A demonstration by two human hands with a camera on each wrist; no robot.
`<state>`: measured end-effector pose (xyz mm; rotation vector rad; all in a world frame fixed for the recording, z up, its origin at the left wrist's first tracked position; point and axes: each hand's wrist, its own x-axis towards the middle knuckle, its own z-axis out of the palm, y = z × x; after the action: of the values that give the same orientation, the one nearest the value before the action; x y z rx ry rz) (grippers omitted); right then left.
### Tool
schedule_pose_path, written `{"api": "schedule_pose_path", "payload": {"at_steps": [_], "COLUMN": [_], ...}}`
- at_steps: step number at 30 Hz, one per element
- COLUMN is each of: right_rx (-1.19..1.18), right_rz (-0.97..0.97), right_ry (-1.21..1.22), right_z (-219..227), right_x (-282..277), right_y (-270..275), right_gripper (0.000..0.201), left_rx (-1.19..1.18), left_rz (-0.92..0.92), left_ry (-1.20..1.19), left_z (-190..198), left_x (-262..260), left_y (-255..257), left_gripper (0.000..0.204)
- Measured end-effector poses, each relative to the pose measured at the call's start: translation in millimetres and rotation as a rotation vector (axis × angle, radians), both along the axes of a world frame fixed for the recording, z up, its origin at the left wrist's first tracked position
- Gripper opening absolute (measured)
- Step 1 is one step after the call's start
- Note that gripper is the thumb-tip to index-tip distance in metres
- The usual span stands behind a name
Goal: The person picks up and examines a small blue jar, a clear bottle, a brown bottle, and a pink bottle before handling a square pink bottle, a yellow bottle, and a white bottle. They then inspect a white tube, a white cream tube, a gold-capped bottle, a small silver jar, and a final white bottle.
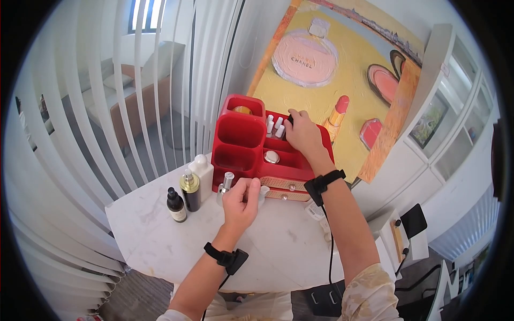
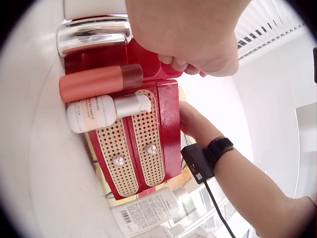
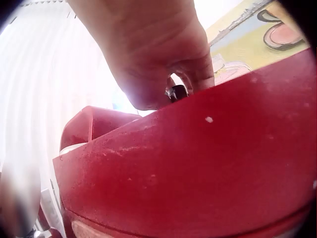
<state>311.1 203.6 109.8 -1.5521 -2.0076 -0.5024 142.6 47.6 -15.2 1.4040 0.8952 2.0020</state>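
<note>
A red organizer box (image 1: 239, 130) with open compartments and two woven drawer fronts (image 2: 148, 144) stands at the back of the marble table. Over its rear compartment, my right hand (image 1: 303, 134) pinches a small black-topped item (image 3: 178, 92); its lower part is hidden behind the box wall in the right wrist view. Several white-capped small bottles (image 1: 274, 126) stand right beside those fingers. A round silver-lidded jar (image 1: 271, 157) sits in the compartment nearer the front. My left hand (image 1: 241, 206) hovers before the box, its fingers loosely curled and nothing seen in them.
Left of the box stand a white bottle (image 1: 203, 175), a gold-topped dark bottle (image 1: 190, 193) and a small black-capped bottle (image 1: 175, 206). A coral bottle (image 2: 94, 83) and a white pump bottle (image 2: 93, 114) stand before it. A labelled white bottle (image 2: 148, 212) is at its right.
</note>
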Motion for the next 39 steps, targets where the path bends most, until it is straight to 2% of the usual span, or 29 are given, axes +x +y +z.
{"api": "schedule_pose_path", "payload": {"at_steps": [5, 11, 15, 21, 24, 26, 31, 33, 36, 37, 39], "right_rx": [-0.096, -0.127, -0.009, 0.153, 0.092, -0.068, -0.368, -0.505, -0.742, -0.752, -0.771], "right_rz": [-0.120, -0.051, 0.038, 0.151, 0.231, 0.243, 0.431, 0.523, 0.557, 0.589, 0.653], "right_ry": [-0.080, -0.017, 0.057, 0.179, 0.299, 0.411, 0.575, 0.677, 0.784, 0.834, 0.936], "right_z": [16.7, 17.6, 30.0, 81.0, 93.5, 96.2, 38.9, 12.2, -14.9, -22.6, -38.0], "right_x": [-6.0, 6.6, 13.9, 17.1, 19.1, 15.5, 31.8, 31.7, 37.8, 37.6, 36.5], "right_y": [2.8, 16.1, 10.1, -52.1, -102.6, -144.7, -185.4, -190.2, -185.9, -183.1, -176.6], "right_gripper": [0.032, 0.028, 0.026, 0.027, 0.025, 0.022, 0.018, 0.018, 0.018, 0.018, 0.018], "left_rx": [0.035, 0.027, 0.015, -0.035, -0.045, -0.033, -0.062, -0.037, -0.022, -0.018, -0.269], "left_rz": [0.015, 0.018, 0.016, -0.022, -0.045, -0.045, -0.133, -0.228, -0.370, -0.416, -0.588], "left_ry": [-0.007, 0.010, 0.012, -0.028, -0.032, -0.036, -0.030, -0.007, 0.091, 0.133, 0.204], "left_z": [0.9, 0.2, 1.7, 1.6, -3.4, -3.5, 1.5, 3.3, 6.7, 8.7, 12.7], "left_x": [1.2, 1.3, -0.3, 0.8, -0.7, -1.2, 0.1, 3.8, 10.1, 11.2, 9.6], "left_y": [1.1, 2.0, 0.4, 0.1, 3.3, 4.5, 0.2, -1.6, -5.0, -6.1, -12.6], "left_gripper": [0.021, 0.020, 0.020, 0.022, 0.023, 0.024, 0.020, 0.020, 0.023, 0.024, 0.034]}}
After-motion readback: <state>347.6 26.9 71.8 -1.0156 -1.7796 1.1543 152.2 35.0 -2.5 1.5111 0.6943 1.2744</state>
